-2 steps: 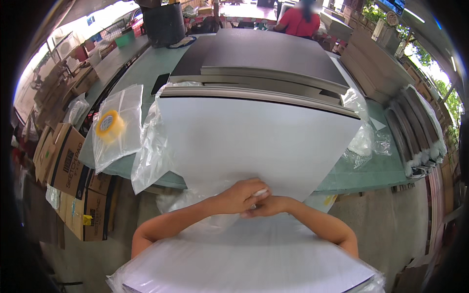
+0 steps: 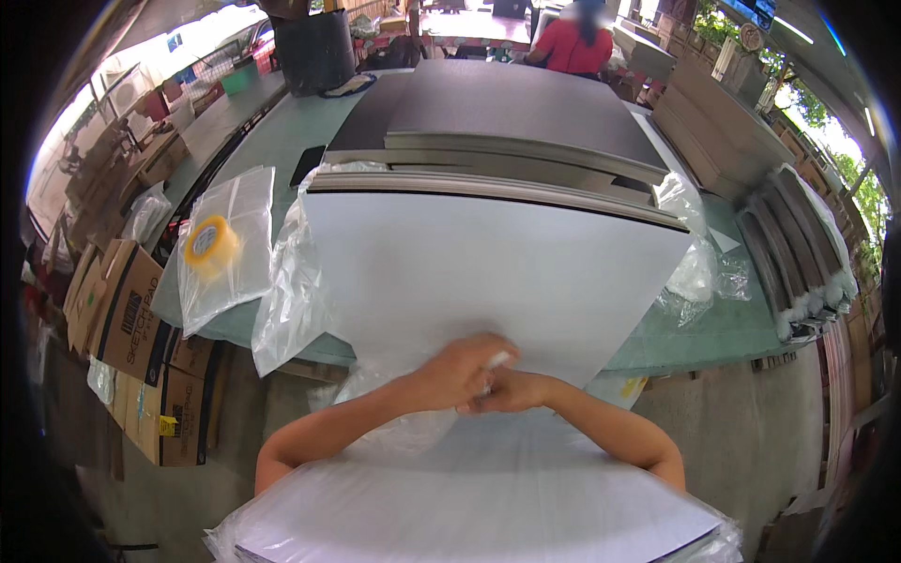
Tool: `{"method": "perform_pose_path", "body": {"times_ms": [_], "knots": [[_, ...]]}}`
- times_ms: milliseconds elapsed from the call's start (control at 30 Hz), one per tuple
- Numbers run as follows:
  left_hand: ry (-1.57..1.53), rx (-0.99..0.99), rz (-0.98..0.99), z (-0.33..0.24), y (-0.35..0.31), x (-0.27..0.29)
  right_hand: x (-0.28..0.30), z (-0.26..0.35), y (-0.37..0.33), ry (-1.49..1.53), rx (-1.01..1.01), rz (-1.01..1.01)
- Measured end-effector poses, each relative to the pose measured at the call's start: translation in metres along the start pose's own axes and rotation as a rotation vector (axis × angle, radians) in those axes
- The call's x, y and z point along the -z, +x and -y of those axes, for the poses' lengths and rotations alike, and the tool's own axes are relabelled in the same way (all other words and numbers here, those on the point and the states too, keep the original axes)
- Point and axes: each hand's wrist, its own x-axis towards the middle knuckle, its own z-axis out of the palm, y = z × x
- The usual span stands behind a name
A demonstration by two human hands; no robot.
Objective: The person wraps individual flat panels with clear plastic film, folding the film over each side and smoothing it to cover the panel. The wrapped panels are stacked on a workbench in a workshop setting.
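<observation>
My left hand [image 2: 466, 364] and my right hand [image 2: 511, 388] meet in front of me, fingers closed and pressed together. A small white piece [image 2: 500, 359] shows between them; I cannot tell its kind or which hand grips it. Some of the left fingers are blurred by motion. Just beyond my hands a large white sheet [image 2: 497, 258] lies on a stack of boards on the table, its near end reaching down to them. Below my forearms, a wide white sheet or stack [image 2: 479, 511] in clear plastic is close to me.
A roll of yellowish tape [image 2: 210, 242] rests on clear plastic bags [image 2: 249, 211] at the left of the green table [image 2: 648, 342]. Dark boards [image 2: 526, 103] are piled farther back. Cardboard boxes [image 2: 183, 403] stand left; wrapped bundles [image 2: 798, 244] lie right. A person in red [image 2: 572, 47] is at the back.
My left fingers have lifted slightly and are more blurred. The small white piece sits a little higher between my hands. Elsewhere the scene has barely shifted.
</observation>
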Motion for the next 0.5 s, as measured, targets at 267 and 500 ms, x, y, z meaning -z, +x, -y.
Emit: {"method": "perform_pose_path", "body": {"times_ms": [267, 500], "knots": [[0.001, 0.134, -0.394, -0.006, -0.005, 0.061, 0.027, 0.004, -0.02, 0.199, 0.432, -0.162], [0.35, -0.104, -0.303, -0.028, -0.002, 0.047, 0.029, 0.024, -0.037, 0.391, 0.155, -0.256]]}}
